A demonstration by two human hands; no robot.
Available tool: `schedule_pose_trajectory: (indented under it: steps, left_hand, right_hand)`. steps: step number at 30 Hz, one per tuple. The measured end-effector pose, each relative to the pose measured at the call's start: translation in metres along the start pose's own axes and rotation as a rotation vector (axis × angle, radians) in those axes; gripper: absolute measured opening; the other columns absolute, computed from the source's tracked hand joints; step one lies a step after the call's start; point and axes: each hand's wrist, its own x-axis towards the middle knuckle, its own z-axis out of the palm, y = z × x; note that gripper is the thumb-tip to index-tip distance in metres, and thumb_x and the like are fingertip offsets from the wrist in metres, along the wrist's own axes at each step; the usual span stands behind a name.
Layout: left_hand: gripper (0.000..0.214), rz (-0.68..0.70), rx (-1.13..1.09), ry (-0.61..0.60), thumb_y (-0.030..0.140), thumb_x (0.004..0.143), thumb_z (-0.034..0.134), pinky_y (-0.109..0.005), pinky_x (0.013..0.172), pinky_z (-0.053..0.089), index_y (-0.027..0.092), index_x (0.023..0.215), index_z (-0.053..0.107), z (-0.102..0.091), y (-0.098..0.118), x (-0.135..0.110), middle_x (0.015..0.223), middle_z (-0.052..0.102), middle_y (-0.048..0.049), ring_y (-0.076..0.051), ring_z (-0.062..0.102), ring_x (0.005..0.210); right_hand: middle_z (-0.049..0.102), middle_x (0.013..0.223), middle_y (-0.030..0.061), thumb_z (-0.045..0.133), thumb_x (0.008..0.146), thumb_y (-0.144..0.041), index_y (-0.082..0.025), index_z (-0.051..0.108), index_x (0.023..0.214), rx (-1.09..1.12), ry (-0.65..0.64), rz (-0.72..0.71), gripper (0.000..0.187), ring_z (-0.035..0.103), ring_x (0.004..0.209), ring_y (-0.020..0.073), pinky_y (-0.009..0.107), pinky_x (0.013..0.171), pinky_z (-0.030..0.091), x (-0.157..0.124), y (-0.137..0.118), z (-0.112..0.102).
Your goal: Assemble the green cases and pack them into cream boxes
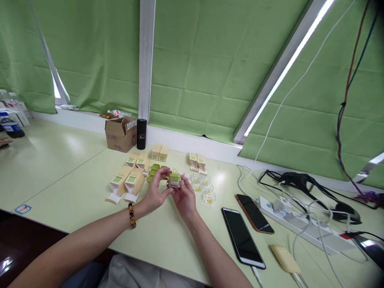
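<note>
A small clear container with a green lid (174, 179) is held upright above the table between both hands. My right hand (185, 199) grips it from below and the right, fingers closed around its side. On the other side, my left hand (155, 193) curls its fingers and thumb against the container. Several green lids (153, 170) lie behind my left hand, partly hidden by it. To the right of my right hand are several clear cups (207, 188) with yellowish bottoms. Small kraft paper boxes (135, 182) with green labels and open white flaps stand left of my hands.
More paper boxes (159, 153) stand farther back, and another pair (197, 163) at the right. Behind are a cardboard carton (120, 135) and a black tumbler (141, 134). Two phones (243, 236), a power strip (295, 224) and tangled cables occupy the right side.
</note>
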Motion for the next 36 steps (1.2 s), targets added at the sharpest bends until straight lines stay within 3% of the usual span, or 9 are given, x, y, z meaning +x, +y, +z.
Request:
schedule_pose_trajectory:
  steps: [8, 13, 18, 26, 31, 36]
  left_hand:
    - [0.052, -0.086, -0.07, 0.006, 0.017, 0.085, 0.078, -0.046, 0.113, 0.046, 0.025, 0.132, 0.056, 0.004, -0.006, 0.001, 0.134, 0.06, -0.0107, -0.027, 0.057, 0.129]
    - [0.044, -0.071, 0.077, 0.065, 0.019, 0.088, 0.076, -0.045, 0.111, 0.046, 0.024, 0.128, 0.058, 0.003, -0.002, 0.001, 0.132, 0.062, -0.0102, -0.027, 0.057, 0.127]
    - [0.044, 0.034, 0.341, 0.062, 0.016, 0.089, 0.073, -0.045, 0.11, 0.046, 0.025, 0.129, 0.057, -0.003, 0.001, 0.0, 0.131, 0.061, -0.0093, -0.027, 0.057, 0.125]
    - [0.048, 0.363, 0.723, -0.145, -0.001, 0.084, 0.051, -0.049, 0.106, 0.046, 0.022, 0.126, 0.057, -0.004, 0.001, -0.001, 0.123, 0.066, -0.0111, -0.029, 0.058, 0.121]
    - [0.055, 0.366, 0.739, -0.247, 0.001, 0.078, 0.055, -0.051, 0.106, 0.044, 0.022, 0.128, 0.058, -0.005, 0.009, -0.003, 0.126, 0.065, -0.0128, -0.032, 0.056, 0.122]
    - [0.047, 0.439, 0.593, -0.151, 0.005, 0.075, 0.057, -0.053, 0.107, 0.043, 0.022, 0.119, 0.058, -0.008, 0.018, -0.003, 0.122, 0.065, -0.0123, -0.032, 0.057, 0.121]
  right_hand:
    - [0.08, 0.102, 0.0053, 0.079, 0.087, -0.046, -0.027, 0.066, 0.111, 0.077, -0.072, 0.069, 0.034, 0.078, 0.09, 0.0268, 0.043, 0.077, 0.061, 0.0, 0.0, 0.001]
    - [0.078, 0.103, 0.006, 0.079, 0.087, -0.054, -0.025, 0.069, 0.106, 0.052, 0.017, 0.095, 0.036, 0.074, 0.084, 0.0229, 0.04, 0.075, 0.062, -0.001, -0.002, 0.003]
    - [0.069, 0.111, 0.0056, 0.08, 0.085, -0.055, -0.025, 0.072, 0.112, -0.136, 0.115, 0.011, 0.042, 0.067, 0.088, 0.0188, 0.032, 0.069, 0.059, -0.003, -0.009, 0.004]
    - [0.067, 0.1, 0.003, 0.086, 0.07, -0.035, -0.026, 0.067, 0.117, -0.59, 0.086, -0.158, 0.052, 0.059, 0.088, 0.0199, 0.029, 0.065, 0.052, -0.001, -0.002, 0.003]
    - [0.069, 0.1, 0.0029, 0.079, 0.068, -0.031, -0.025, 0.062, 0.119, -0.678, 0.088, -0.132, 0.054, 0.059, 0.086, 0.0201, 0.029, 0.065, 0.049, 0.001, 0.002, -0.001]
    - [0.07, 0.105, 0.0037, 0.073, 0.068, -0.023, -0.026, 0.058, 0.123, -0.788, 0.097, -0.135, 0.057, 0.062, 0.09, 0.0203, 0.03, 0.07, 0.051, 0.001, 0.0, -0.006]
